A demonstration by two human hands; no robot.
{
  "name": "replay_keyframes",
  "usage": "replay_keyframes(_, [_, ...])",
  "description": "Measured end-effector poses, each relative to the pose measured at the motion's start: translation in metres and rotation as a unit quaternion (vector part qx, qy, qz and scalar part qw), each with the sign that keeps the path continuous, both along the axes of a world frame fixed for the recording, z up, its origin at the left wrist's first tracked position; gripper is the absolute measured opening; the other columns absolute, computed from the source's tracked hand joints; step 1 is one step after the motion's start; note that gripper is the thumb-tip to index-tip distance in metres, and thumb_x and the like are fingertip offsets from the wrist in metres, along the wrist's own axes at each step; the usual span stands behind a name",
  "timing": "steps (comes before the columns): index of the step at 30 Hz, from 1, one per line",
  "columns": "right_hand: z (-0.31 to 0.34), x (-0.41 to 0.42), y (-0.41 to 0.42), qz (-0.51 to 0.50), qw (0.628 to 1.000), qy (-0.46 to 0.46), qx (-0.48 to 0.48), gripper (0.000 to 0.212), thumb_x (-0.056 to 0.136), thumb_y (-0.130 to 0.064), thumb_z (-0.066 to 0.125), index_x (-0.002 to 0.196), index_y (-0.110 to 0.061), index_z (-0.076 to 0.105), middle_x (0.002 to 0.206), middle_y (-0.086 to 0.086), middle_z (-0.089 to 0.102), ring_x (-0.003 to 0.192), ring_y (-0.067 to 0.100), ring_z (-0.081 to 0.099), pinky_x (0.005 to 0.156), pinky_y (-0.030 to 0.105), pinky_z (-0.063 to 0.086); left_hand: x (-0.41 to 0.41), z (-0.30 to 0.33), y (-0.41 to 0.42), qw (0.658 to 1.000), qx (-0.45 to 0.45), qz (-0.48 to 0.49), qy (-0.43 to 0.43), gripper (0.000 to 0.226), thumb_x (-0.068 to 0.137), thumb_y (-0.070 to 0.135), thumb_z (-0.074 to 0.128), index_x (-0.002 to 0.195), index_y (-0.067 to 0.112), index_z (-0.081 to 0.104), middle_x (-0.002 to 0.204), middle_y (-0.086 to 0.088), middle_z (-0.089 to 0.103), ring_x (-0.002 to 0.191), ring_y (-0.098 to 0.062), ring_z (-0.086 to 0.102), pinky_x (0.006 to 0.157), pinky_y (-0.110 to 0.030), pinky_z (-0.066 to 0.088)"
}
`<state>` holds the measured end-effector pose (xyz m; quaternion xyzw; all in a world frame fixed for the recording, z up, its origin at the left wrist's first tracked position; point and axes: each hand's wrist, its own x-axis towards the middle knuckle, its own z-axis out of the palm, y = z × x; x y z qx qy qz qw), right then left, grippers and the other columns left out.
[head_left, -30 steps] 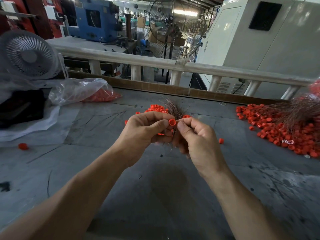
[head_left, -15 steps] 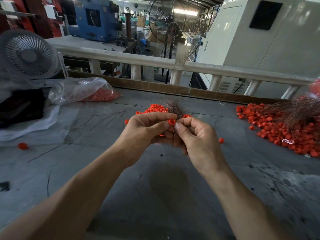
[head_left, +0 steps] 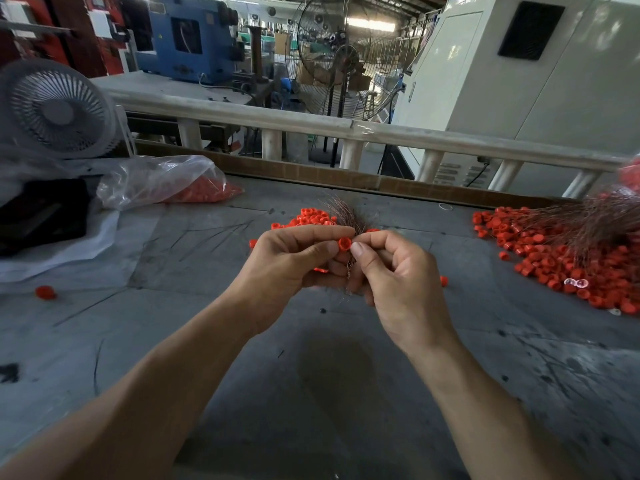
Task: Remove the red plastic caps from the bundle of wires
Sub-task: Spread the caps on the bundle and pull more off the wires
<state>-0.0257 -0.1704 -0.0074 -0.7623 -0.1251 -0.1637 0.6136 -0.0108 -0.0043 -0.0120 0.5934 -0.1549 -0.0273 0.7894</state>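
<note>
Grey table (head_left: 104, 341), largest. Heaped capped wires (head_left: 571, 251) at 3 o'clock; bagged caps (head_left: 166, 183) at 10. Left hand (head_left: 287, 265) grips the wire bundle (head_left: 344, 216), strands fanning toward 12. Right hand (head_left: 398, 282) curled, apparently pinching; red cap (head_left: 344, 243) between both thumbs, centre.

Red on the single cap (head_left: 344, 243) between the two thumbs, on the small pile of caps (head_left: 311, 216) beyond the hands and on the wide heap of caps (head_left: 568, 265) to the right, over a dull grey table (head_left: 242, 368) streaked with dark scratches. Brownish, perhaps coppery, on the thin wires (head_left: 343, 213) fanning upward, though too fine to judge surely. Clear with a red mass inside for the plastic bag (head_left: 162, 181); pale grey for the desk fan (head_left: 55, 109), blue for the far machine (head_left: 187, 39).
</note>
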Motion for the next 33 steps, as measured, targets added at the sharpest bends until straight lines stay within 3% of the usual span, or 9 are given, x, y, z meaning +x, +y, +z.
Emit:
replay_keyframes(5, [-0.001,0.0,-0.001,0.002,1.0,0.002,-0.008,0.015,0.1,-0.019,0.063,0.089,-0.025,0.072,0.064,-0.005,0.068,0.057,0.005,0.06,0.053,0.016,0.045,0.001,-0.001,0.0,1.0,-0.023,-0.003,0.014,0.024,0.094,0.0,0.058,0.115,-0.002,0.07,0.096,-0.026,0.069,0.09,-0.037,0.067,0.088,-0.056,0.057])
replay_keyframes(9, [-0.001,0.0,-0.002,0.011,1.0,0.019,-0.012,0.019,0.102,-0.021,0.056,0.091,-0.027,0.071,0.064,-0.008,0.065,0.052,0.005,0.053,0.049,0.017,0.042,0.002,-0.001,-0.001,0.999,-0.046,-0.007,0.019,0.024,0.091,0.003,0.061,0.113,0.0,0.071,0.092,-0.021,0.07,0.085,-0.031,0.069,0.078,-0.042,0.059])
replay_keyframes(15, [0.005,-0.007,0.0,0.064,0.996,0.041,0.044,0.02,0.105,-0.007,0.051,0.096,-0.011,0.068,0.054,-0.015,0.067,0.043,-0.003,0.061,0.039,0.007,0.038,0.002,-0.001,-0.001,0.999,-0.041,-0.002,-0.004,0.027,0.085,0.007,0.064,0.111,0.002,0.071,0.089,-0.018,0.072,0.08,-0.024,0.07,0.076,-0.035,0.059])
replay_keyframes(21, [0.004,-0.005,0.0,0.044,0.997,0.046,0.04,0.014,0.104,-0.009,0.054,0.101,-0.014,0.066,0.059,-0.01,0.07,0.045,-0.001,0.062,0.039,0.012,0.038,0.002,-0.001,-0.001,1.0,-0.019,0.004,-0.013,0.024,0.089,0.004,0.062,0.111,0.001,0.07,0.086,-0.016,0.072,0.079,-0.024,0.07,0.075,-0.036,0.058])
replay_keyframes(25, [0.001,-0.002,0.001,0.041,0.995,0.069,0.064,0.014,0.104,-0.012,0.056,0.105,-0.02,0.067,0.069,0.002,0.075,0.044,0.0,0.059,0.038,0.014,0.038,0.001,0.0,0.0,1.0,-0.018,0.006,-0.005,0.028,0.085,0.01,0.066,0.111,0.003,0.071,0.085,-0.018,0.071,0.079,-0.024,0.069,0.07,-0.033,0.055])
replay_keyframes(33, [-0.006,0.004,-0.001,0.053,0.991,0.108,0.064,0.012,0.103,-0.018,0.058,0.109,-0.025,0.065,0.059,-0.001,0.069,0.042,0.008,0.055,0.037,0.017,0.038,-0.001,0.003,-0.002,0.997,-0.069,-0.02,0.041,0.03,0.085,0.004,0.063,0.113,-0.005,0.066,0.093,-0.024,0.069,0.079,-0.024,0.072,0.07,-0.033,0.06])
